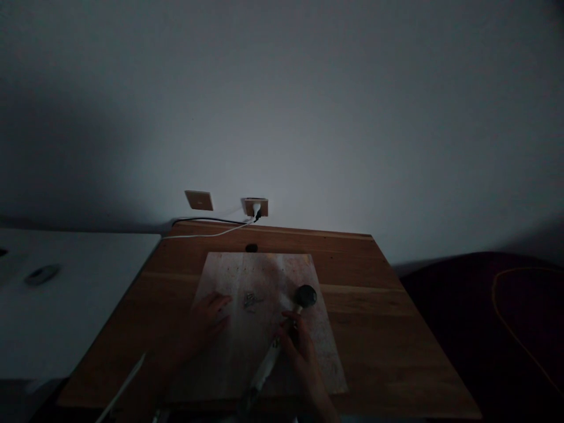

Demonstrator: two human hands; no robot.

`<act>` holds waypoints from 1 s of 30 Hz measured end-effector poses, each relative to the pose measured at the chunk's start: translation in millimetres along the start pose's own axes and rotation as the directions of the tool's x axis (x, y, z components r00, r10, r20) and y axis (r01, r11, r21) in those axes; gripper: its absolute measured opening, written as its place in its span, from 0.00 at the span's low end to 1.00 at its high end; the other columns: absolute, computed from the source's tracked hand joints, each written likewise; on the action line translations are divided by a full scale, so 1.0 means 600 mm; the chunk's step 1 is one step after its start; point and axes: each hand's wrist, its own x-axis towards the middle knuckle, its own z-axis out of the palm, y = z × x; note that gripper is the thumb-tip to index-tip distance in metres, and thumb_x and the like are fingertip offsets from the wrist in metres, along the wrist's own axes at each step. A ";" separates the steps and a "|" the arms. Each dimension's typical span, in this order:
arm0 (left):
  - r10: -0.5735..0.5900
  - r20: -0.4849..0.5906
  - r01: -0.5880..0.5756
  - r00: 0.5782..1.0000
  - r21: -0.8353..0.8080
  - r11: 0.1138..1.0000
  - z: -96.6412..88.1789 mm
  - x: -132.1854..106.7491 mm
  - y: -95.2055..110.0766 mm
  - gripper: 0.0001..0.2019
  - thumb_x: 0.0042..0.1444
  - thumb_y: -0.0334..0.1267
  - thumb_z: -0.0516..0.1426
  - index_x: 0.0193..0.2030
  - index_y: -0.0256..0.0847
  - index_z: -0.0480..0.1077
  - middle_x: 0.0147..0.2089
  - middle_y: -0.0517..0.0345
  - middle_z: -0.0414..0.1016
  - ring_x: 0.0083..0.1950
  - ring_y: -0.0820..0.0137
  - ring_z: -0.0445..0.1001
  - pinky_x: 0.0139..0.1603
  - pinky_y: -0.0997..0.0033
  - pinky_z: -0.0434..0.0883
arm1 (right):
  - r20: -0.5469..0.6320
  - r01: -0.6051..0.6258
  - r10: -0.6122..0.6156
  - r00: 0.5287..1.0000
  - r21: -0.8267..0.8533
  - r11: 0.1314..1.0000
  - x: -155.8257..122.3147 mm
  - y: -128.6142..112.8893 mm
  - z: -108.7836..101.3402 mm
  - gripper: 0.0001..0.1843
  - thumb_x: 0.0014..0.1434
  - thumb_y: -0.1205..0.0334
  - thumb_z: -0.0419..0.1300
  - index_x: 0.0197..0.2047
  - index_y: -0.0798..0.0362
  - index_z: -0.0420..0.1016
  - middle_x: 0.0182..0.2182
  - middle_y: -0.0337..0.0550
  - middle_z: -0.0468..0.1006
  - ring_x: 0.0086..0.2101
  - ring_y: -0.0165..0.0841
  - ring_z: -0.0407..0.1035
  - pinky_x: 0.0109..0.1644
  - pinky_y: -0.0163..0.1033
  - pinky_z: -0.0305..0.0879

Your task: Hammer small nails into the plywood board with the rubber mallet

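Note:
In the dim head view, my right hand (300, 341) is closed round the pale handle of what looks like a mallet, with a dark round head (305, 296) just beyond the fingers. A pale, narrow strip (265, 365) runs down and left from this hand; what it is I cannot make out. My left hand (210, 316) rests with its fingers apart at the left side of a pale board (238, 273). Between the hands lies a small heap of thin metal bits (250, 301), perhaps nails, on the board.
The board lies on a wooden table (365, 311) against a pale wall. Behind it are a plugged-in wall socket (263, 207), a white cable (198, 235) and a dark cable. A white surface (88, 305) adjoins on the left; dark fabric (476, 305) is at right.

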 end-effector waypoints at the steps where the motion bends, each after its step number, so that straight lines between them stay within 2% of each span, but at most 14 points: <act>1: 0.029 0.041 -0.030 0.999 0.014 0.999 0.004 0.013 0.019 0.23 0.65 0.38 0.58 0.66 0.49 0.74 0.66 0.49 0.76 0.66 0.55 0.76 0.68 0.55 0.74 | 0.000 0.002 -0.002 1.000 0.000 1.000 0.001 0.000 0.001 0.29 0.64 0.36 0.66 0.59 0.47 0.78 0.40 0.43 0.81 0.41 0.42 0.76 0.47 0.43 0.73; 3: 0.098 0.117 -0.102 0.988 0.032 0.994 0.008 0.037 0.057 0.27 0.64 0.36 0.59 0.70 0.49 0.71 0.70 0.47 0.72 0.68 0.55 0.74 0.70 0.54 0.73 | -0.006 0.001 -0.001 1.000 0.002 1.000 0.003 -0.001 0.002 0.29 0.64 0.36 0.67 0.59 0.47 0.79 0.40 0.43 0.82 0.41 0.43 0.76 0.47 0.43 0.73; 5: 0.117 0.164 -0.130 0.979 0.068 0.989 0.008 0.056 0.086 0.31 0.61 0.31 0.60 0.72 0.48 0.69 0.74 0.43 0.67 0.71 0.51 0.72 0.71 0.49 0.71 | -0.014 0.000 0.000 1.000 0.007 1.000 0.004 -0.002 0.003 0.29 0.63 0.37 0.68 0.58 0.47 0.79 0.41 0.44 0.82 0.43 0.43 0.77 0.48 0.44 0.74; 8: 0.130 0.218 -0.153 0.967 0.093 0.984 0.003 0.076 0.112 0.36 0.57 0.27 0.61 0.74 0.47 0.68 0.77 0.40 0.64 0.76 0.46 0.66 0.73 0.44 0.68 | -0.027 0.013 -0.012 1.000 0.030 0.999 0.004 -0.003 0.005 0.29 0.63 0.37 0.68 0.58 0.47 0.79 0.41 0.45 0.83 0.42 0.43 0.77 0.47 0.44 0.74; 15: 0.181 0.324 -0.220 0.929 0.088 0.972 0.001 0.102 0.122 0.37 0.51 0.24 0.59 0.70 0.46 0.70 0.75 0.43 0.67 0.74 0.49 0.69 0.72 0.48 0.70 | -0.035 0.011 -0.010 0.999 0.032 0.999 0.002 -0.003 0.008 0.29 0.63 0.35 0.67 0.58 0.47 0.79 0.40 0.44 0.82 0.41 0.42 0.77 0.45 0.42 0.75; 19: 0.215 0.300 -0.239 0.929 0.047 0.970 0.009 0.111 0.127 0.36 0.50 0.23 0.56 0.67 0.49 0.72 0.74 0.48 0.69 0.72 0.50 0.72 0.69 0.51 0.72 | -0.025 0.028 -0.028 0.999 0.031 0.999 0.003 -0.004 0.007 0.28 0.64 0.36 0.67 0.57 0.47 0.80 0.38 0.43 0.81 0.39 0.41 0.76 0.44 0.42 0.74; 25: 0.239 0.329 -0.281 0.914 0.085 0.956 0.012 0.117 0.143 0.28 0.51 0.24 0.56 0.59 0.48 0.76 0.65 0.49 0.75 0.63 0.55 0.78 0.63 0.57 0.76 | -0.037 0.039 -0.038 0.999 0.018 0.999 0.002 -0.003 0.005 0.26 0.64 0.38 0.68 0.57 0.46 0.80 0.38 0.43 0.81 0.40 0.42 0.76 0.45 0.43 0.75; 30: 0.235 0.335 -0.268 0.912 0.057 0.962 0.016 0.117 0.146 0.28 0.52 0.22 0.55 0.59 0.44 0.76 0.67 0.45 0.73 0.66 0.52 0.77 0.66 0.54 0.74 | -0.024 0.022 -0.021 0.999 0.018 1.000 0.004 -0.004 0.004 0.27 0.64 0.38 0.68 0.58 0.46 0.80 0.39 0.43 0.81 0.41 0.43 0.76 0.46 0.43 0.75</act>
